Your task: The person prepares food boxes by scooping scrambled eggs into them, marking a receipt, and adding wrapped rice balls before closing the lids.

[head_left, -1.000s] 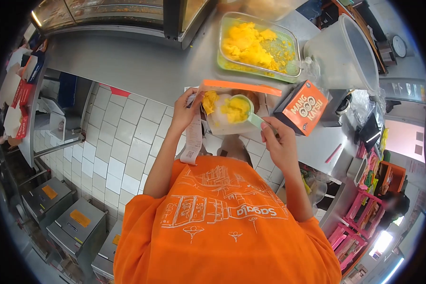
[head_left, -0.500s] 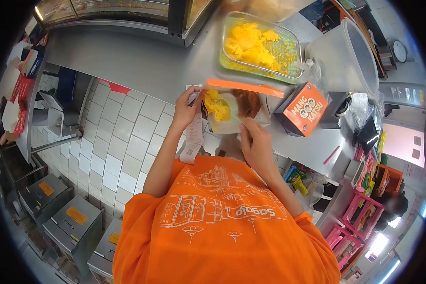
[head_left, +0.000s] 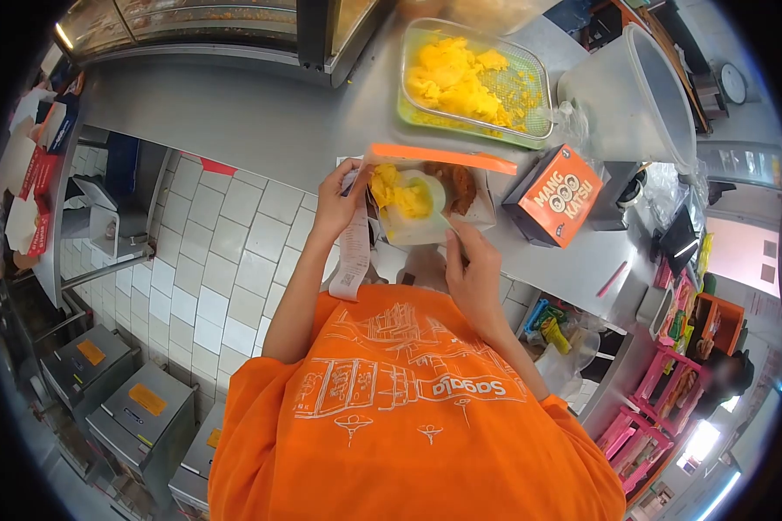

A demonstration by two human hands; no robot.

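Observation:
An open food box (head_left: 487,213) with an orange flap stands at the counter's front edge. Inside it are yellow food (head_left: 389,185), a pale round cup or scoop (head_left: 432,185) and brown fried food (head_left: 463,191). My left hand (head_left: 339,193) grips the box's left side, with a long printed receipt (head_left: 354,256) hanging below its fingers. At the box's front right, my right hand (head_left: 471,260) has its fingers closed round a thin pale handle, which reaches towards the scoop.
Behind the box, a wire-mesh basket (head_left: 543,102) of yellow food rests in a green tray. A closed orange box (head_left: 556,198) and a large translucent tub (head_left: 621,95) are at the right. A glass display case (head_left: 208,30) stands at the back left.
The pale scoop and the yellow food have shifted slightly inside the box. My right hand has moved a little right and down. My left hand still grips the box.

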